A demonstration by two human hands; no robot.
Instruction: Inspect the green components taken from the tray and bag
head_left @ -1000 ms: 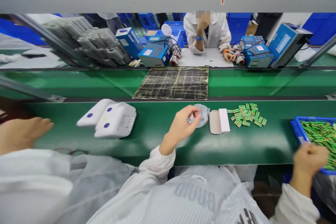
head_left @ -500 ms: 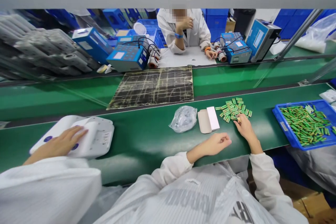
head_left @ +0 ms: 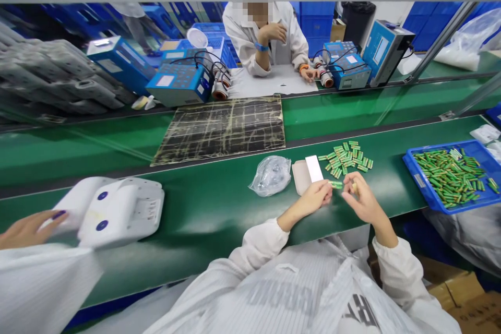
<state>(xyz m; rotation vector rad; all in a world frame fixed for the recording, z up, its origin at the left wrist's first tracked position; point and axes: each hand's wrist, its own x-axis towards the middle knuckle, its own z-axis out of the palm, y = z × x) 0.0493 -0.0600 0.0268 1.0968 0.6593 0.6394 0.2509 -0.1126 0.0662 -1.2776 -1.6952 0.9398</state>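
Note:
My left hand [head_left: 313, 199] is closed on green batteries [head_left: 335, 185], whose ends stick out past the fingertips; how many it holds I cannot tell. Just right of them, my right hand [head_left: 363, 199] is open, thumb and fingers apart, with a yellowish cover on one fingertip. Beyond both hands lies a loose pile of green batteries [head_left: 349, 155] on the green belt [head_left: 219, 203]. A small open white box [head_left: 314, 168] stands behind my left hand, and left of it sits a clear plastic bag [head_left: 271, 175] with contents I cannot make out.
At right, a blue tray [head_left: 419, 183] holds many batteries. White plastic devices [head_left: 121, 209] lie at left, touched by a co-worker's hand [head_left: 35, 227]. Across the line, another person [head_left: 270, 44] sits between blue test instruments [head_left: 183, 81]. A dark mat [head_left: 223, 128] lies on the far belt.
My right hand has lifted back from the battery pile and opened. My left hand has moved up and now grips batteries. The co-worker's hand at left has slid left across the devices.

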